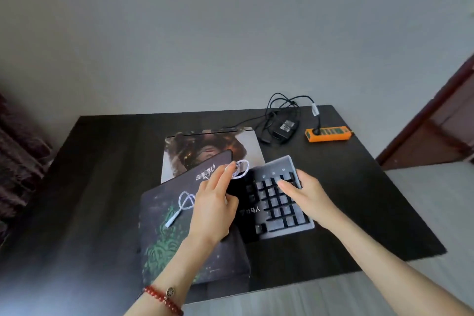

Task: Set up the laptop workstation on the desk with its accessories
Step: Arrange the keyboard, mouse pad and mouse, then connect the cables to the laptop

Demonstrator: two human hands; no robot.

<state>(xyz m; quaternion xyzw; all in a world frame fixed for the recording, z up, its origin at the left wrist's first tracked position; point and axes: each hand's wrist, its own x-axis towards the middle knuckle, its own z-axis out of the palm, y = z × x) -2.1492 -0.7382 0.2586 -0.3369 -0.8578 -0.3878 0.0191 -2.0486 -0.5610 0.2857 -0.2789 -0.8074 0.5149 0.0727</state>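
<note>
Keyboard [278,200]: near-centre of desk [359,187], lying partly over mouse pad [184,226] and closed laptop [213,151]; rigid, fairly heavy, best lifted by both short ends.
Cable [239,168]: white braided, light and limp; coil at far edge of keyboard, plug end trailing left on pad.
Left hand [213,208]: pinching cable coil between fingertips.
Right hand [305,195]: gripping right end of keyboard, thumb on keys.
Power strip [328,133]: far right, beside charger [284,127].

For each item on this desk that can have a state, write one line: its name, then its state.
laptop: lid closed, flat
keyboard: tilted, partly on the laptop
white cable: coiled, pinched by left hand
right hand: grips keyboard edge
mouse pad: unrolled, overlapping laptop
power strip: one plug inserted
power adapter: cable loose
</note>
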